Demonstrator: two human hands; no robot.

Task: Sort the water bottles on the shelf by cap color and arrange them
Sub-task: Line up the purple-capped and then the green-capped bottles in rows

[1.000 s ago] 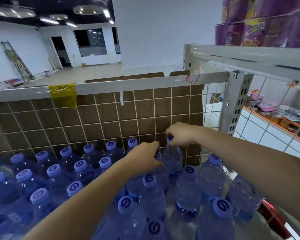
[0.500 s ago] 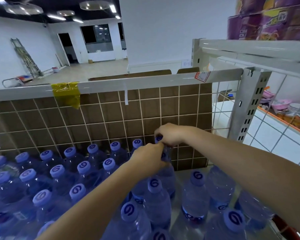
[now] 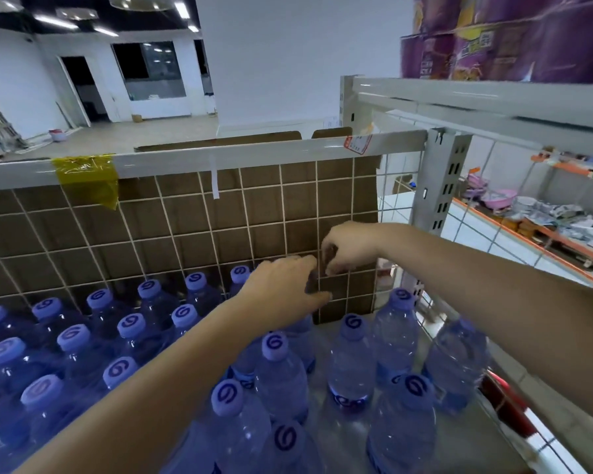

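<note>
Up at the far back of the shelf, both hands meet in front of the wire grid panel [image 3: 192, 234]. The right hand [image 3: 348, 249] has its fingers curled downward, pinching something dark and small that is too blurred to name. The left hand [image 3: 285, 292] sits just below and to the left, thumb and fingers curved toward the same spot; whether it actually grips anything cannot be told, as motion blur and the hand itself hide what lies under it. The two hands are almost touching.

Below and around the forearms stand the water bottles [image 3: 281, 378], all upright with pale purple caps bearing a dark swirl. On the left they are packed tight in rows reaching back to the grid; on the right a looser group stands near the corner post [image 3: 442, 186], with bare shelf floor [image 3: 322, 336] showing between them.

Brown cardboard backs the grid. A yellow tape patch [image 3: 86, 179] hangs from the white top rail [image 3: 254, 153], and a red-edged label [image 3: 358, 143] sits near the rail's right end. Purple packages [image 3: 510, 39] stand on the higher shelf at far right.
</note>
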